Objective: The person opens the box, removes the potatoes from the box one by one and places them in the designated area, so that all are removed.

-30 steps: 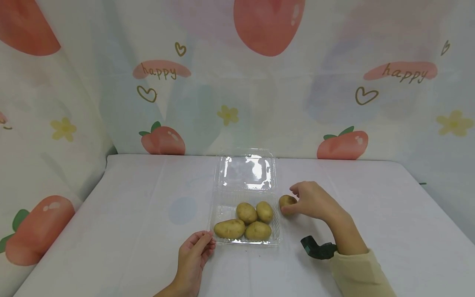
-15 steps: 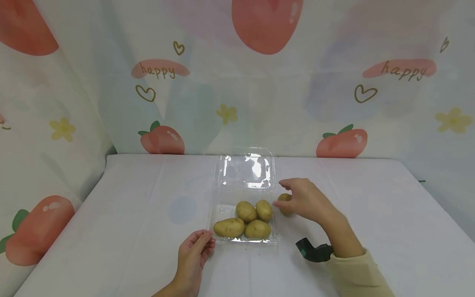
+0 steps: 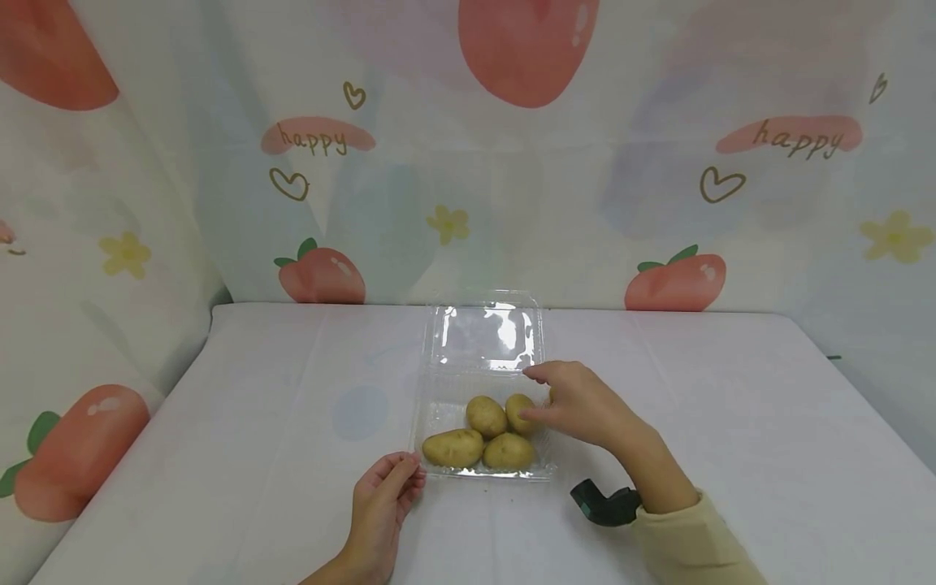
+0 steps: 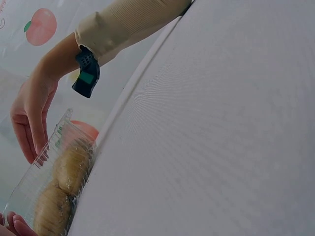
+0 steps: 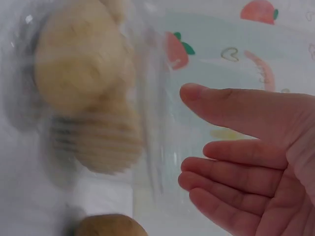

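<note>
A clear plastic clamshell box [image 3: 442,414] stands with its lid raised at the back and several potatoes [image 3: 452,448] inside. My left hand [image 3: 382,496] pinches the box's front left corner between thumb and fingers. Over the box's right edge my right hand [image 3: 585,404] hovers with thumb and fingers extended, nothing between them. It partly covers the right rear potato [image 3: 517,410] in the head view. Another potato [image 5: 110,227] lies outside the box at the bottom of the right wrist view; the right hand hides nearly all of it in the head view.
The box stands on a white-covered table [image 3: 256,455]. Behind hangs a patterned cloth [image 3: 512,203] with fruit and flower prints. The dark wrist camera [image 3: 605,504] juts from the right wrist close to the tabletop.
My right hand has left the potato beside the box and moved left over the box's right side. That potato stays on the table. The left hand keeps its place.
</note>
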`<state>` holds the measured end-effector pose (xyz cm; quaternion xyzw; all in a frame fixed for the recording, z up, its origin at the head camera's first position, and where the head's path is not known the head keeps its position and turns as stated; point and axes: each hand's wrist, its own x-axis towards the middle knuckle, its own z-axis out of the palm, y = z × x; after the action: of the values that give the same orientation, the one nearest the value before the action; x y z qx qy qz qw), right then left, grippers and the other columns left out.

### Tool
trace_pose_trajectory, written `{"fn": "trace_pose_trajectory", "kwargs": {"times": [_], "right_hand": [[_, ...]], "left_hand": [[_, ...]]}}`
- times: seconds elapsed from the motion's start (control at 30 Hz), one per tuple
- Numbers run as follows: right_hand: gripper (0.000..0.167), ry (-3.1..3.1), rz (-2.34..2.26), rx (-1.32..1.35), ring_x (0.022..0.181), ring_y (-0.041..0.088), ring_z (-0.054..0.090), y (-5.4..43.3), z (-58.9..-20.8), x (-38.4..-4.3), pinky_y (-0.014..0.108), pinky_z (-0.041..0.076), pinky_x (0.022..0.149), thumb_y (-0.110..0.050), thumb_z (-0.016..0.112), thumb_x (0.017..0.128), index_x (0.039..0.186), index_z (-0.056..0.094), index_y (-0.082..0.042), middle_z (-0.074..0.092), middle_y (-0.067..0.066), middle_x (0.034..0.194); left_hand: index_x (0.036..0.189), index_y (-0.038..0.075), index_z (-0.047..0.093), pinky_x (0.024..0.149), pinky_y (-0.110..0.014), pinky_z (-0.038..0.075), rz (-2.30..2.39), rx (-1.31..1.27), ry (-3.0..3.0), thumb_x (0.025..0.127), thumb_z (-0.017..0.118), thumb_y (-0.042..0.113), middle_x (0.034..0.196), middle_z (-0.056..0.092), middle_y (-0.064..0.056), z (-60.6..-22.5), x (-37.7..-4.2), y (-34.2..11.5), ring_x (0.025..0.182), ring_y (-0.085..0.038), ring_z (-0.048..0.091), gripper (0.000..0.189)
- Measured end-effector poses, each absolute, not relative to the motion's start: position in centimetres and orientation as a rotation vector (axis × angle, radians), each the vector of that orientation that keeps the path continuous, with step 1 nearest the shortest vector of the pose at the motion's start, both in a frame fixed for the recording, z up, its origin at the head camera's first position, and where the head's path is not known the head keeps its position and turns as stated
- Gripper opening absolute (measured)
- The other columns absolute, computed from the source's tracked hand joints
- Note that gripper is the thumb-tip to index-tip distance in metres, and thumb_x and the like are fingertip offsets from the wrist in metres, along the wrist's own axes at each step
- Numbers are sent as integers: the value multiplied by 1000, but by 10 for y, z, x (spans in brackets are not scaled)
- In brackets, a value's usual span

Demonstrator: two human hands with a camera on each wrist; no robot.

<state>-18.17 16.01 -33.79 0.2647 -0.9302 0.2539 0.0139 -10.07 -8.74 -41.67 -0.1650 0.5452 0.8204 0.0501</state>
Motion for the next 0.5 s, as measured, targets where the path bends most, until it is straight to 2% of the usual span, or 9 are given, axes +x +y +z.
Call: {"fn": "trace_pose_trajectory", "kwargs": {"times": [0.03,0.1,0.33,0.5], "right_hand": [[46,-2887,793,853,79,23,60,158,-339,-181,39,48,76,-18,75,75,112,60,5,66,9,83],[46,-2867,779,896,87,26,60,154,-342,-181,39,48,78,-18,75,74,112,60,5,65,13,97],[48,-2851,750,941,96,28,59,146,-348,-180,41,47,83,-18,77,73,111,60,7,64,15,103],[48,-2871,694,940,101,28,58,138,-352,-181,41,48,81,-22,77,74,111,61,4,64,12,106]], "left_hand": [[92,3,56,67,-20,48,2499,-503,1661,89,59,15,81,58,-3,-417,-101,-87,74,-11,55,12],[92,3,56,67,-20,47,2497,-500,1662,89,59,15,81,58,-3,-417,-100,-87,74,-11,55,13],[92,3,56,66,-19,47,2503,-479,1657,89,59,15,81,58,-2,-417,-99,-87,73,-10,55,12],[93,3,56,67,-20,47,2499,-471,1664,89,59,15,82,58,-3,-417,-100,-88,74,-10,55,14]]}}
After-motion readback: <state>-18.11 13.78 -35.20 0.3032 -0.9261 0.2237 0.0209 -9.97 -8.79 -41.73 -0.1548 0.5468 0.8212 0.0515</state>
